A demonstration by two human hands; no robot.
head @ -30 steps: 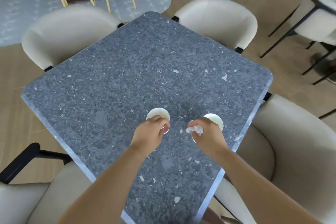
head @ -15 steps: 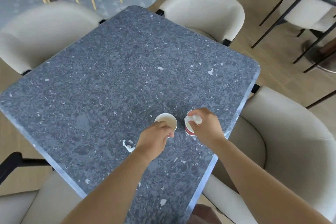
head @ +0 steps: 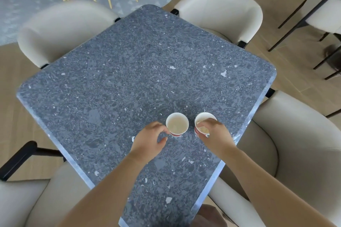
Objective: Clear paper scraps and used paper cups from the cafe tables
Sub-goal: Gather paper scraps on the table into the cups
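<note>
Left hand point(head: 149, 141) released left cup point(head: 177, 124) | right hand point(head: 215, 132) grips right cup point(head: 202, 118)

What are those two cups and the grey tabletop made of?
The left cup and right cup: probably paper; thin rolled rims, matte cream insides, a red printed band outside. The tabletop looks like terrazzo or stone composite, smooth, grey with pale chips; a printed laminate cannot be ruled out.

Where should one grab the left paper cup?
Wrap the left paper cup around its side wall below the rim, coming from its near-left, by the left hand. It stands upright and round, and the second paper cup crowds its right side.
</note>
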